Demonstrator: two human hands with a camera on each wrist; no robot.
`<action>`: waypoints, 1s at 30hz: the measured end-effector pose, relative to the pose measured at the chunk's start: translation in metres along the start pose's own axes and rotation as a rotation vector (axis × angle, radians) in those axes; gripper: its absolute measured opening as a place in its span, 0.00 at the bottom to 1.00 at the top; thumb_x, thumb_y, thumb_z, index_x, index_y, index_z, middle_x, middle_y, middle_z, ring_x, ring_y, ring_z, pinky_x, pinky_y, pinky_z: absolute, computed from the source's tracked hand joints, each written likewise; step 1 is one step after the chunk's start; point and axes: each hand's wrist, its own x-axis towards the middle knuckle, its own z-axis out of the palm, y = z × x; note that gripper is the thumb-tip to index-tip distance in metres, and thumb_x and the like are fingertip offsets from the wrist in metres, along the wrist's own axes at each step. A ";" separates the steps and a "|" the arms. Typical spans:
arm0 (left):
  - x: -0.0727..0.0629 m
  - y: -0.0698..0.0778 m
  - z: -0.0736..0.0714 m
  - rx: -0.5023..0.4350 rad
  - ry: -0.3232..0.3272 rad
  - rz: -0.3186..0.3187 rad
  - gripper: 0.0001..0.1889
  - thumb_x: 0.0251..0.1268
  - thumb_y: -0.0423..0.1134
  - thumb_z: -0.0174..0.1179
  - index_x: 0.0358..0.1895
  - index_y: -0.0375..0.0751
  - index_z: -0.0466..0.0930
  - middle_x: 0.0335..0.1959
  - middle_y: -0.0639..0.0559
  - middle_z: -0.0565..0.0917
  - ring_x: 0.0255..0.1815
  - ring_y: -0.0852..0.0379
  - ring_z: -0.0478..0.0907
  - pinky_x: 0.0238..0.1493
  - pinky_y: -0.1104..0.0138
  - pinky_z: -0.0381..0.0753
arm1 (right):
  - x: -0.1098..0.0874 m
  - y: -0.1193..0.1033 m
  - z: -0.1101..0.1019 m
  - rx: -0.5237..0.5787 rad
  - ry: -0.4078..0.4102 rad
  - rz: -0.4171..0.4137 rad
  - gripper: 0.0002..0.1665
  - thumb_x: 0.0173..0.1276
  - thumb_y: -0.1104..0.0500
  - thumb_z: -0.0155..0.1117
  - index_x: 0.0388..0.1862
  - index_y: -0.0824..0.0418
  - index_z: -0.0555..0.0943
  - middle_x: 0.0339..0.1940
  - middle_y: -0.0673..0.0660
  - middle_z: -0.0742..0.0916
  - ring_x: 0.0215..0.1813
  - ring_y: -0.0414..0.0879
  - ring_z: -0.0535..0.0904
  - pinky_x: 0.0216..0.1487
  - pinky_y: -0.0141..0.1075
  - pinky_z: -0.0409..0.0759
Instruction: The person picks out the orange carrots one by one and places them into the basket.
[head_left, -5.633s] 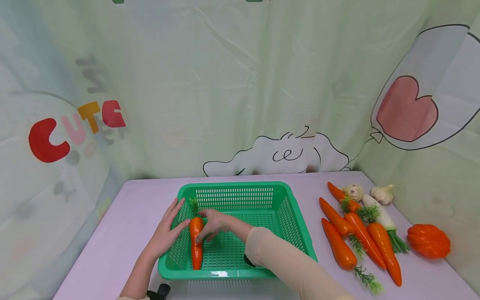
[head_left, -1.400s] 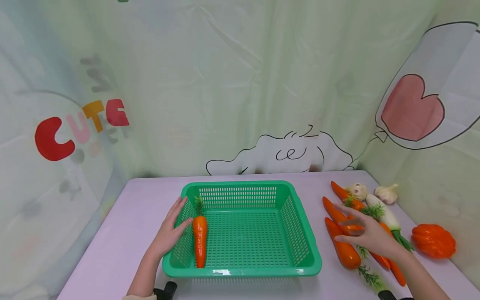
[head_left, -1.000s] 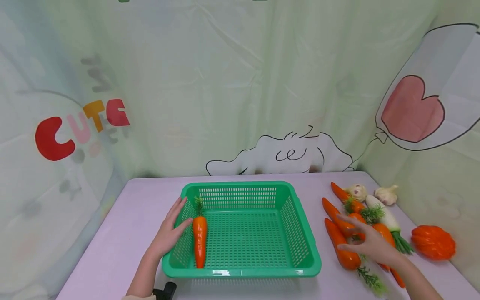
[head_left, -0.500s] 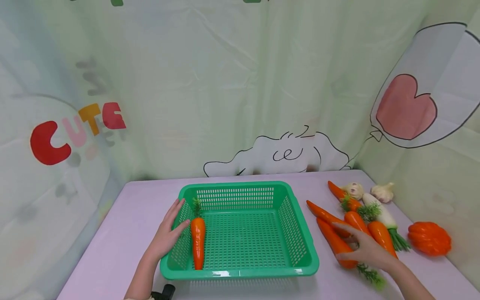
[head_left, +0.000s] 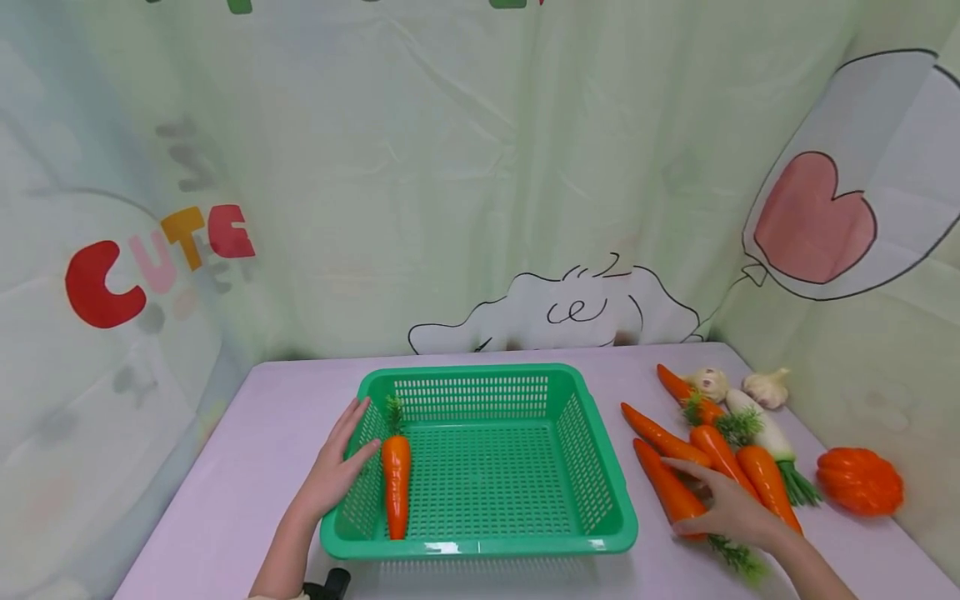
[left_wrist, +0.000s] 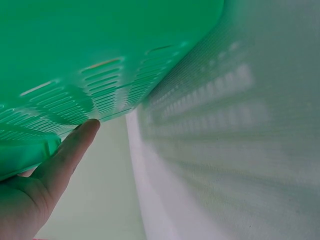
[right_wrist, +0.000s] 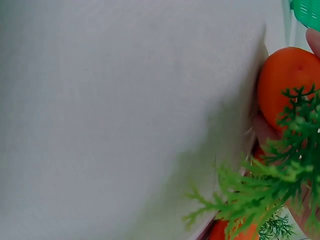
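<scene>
Over the left side of the green plastic basket [head_left: 487,546] lies my left hand [head_left: 333,471], its fingers straight. In the left wrist view, a straight finger [left_wrist: 75,150] touches the basket's slotted outer wall [left_wrist: 107,87] below the rim. One carrot [head_left: 396,487] with a leafy top lies inside, along that left wall. On the table to the right, my right hand [head_left: 731,504] grips the nearest carrot [head_left: 666,483] around its thick end. The right wrist view shows this carrot's round end [right_wrist: 285,82] between thumb and fingers, with green leaves [right_wrist: 280,175] covering part of the hand.
Beyond the right hand lie several more carrots [head_left: 768,483], a white radish [head_left: 765,429] and two garlic bulbs [head_left: 765,387]. An orange ribbed pumpkin [head_left: 858,482] sits near the table's right edge. Printed curtains [head_left: 450,208] stand behind the table.
My right hand set a carrot in the basket, then moved right to the pile. It came down on the nearest carrot and grips it; the neighbouring carrot shifted left. My left hand stayed at the basket.
</scene>
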 end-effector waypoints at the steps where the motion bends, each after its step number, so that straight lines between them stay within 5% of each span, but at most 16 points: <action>1: 0.000 0.000 0.000 0.001 0.000 -0.001 0.33 0.67 0.42 0.52 0.72 0.49 0.49 0.73 0.43 0.45 0.71 0.38 0.43 0.58 0.34 0.48 | 0.000 0.000 0.000 0.000 0.003 0.009 0.51 0.42 0.52 0.77 0.64 0.67 0.65 0.57 0.72 0.71 0.44 0.53 0.71 0.39 0.43 0.77; 16: -0.001 0.003 -0.001 0.001 -0.002 -0.005 0.33 0.67 0.43 0.52 0.72 0.49 0.49 0.73 0.44 0.44 0.71 0.39 0.42 0.58 0.34 0.48 | 0.000 -0.026 -0.010 0.227 0.024 0.020 0.48 0.56 0.54 0.69 0.70 0.67 0.55 0.66 0.72 0.63 0.53 0.64 0.71 0.43 0.43 0.79; 23: -0.001 0.002 0.000 -0.002 -0.001 -0.004 0.33 0.67 0.41 0.52 0.72 0.49 0.49 0.73 0.45 0.44 0.71 0.38 0.42 0.58 0.34 0.48 | -0.001 -0.048 -0.017 0.204 0.095 -0.019 0.48 0.56 0.52 0.68 0.70 0.65 0.56 0.67 0.70 0.63 0.57 0.66 0.67 0.52 0.54 0.72; 30: -0.001 0.002 0.000 0.003 -0.003 0.002 0.33 0.67 0.41 0.52 0.72 0.48 0.49 0.73 0.44 0.44 0.71 0.38 0.42 0.58 0.34 0.48 | -0.003 -0.067 -0.023 0.246 0.089 0.007 0.48 0.57 0.51 0.68 0.71 0.61 0.56 0.68 0.69 0.62 0.59 0.71 0.63 0.48 0.53 0.75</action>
